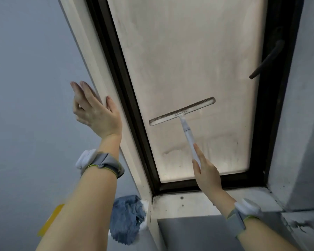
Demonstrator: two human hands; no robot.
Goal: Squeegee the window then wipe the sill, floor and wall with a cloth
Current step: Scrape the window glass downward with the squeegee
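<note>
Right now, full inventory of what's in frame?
window pane: 1, frosted off-white, centre, in a black frame
window handle: 1, black, right side of the frame
squeegee: 1, white, blade on the lower pane
sill: 1, white, speckled, below the frame
cloth: 1, blue, at the sill's left corner
wall: grey, left
yellow item: 1, lower left, unclear
wristbands: 2, grey
left hand: open, on the white reveal
right hand: grip on the squeegee handle

Blue-grey wall [25, 69], dark-framed frosted window [188, 60]
</note>
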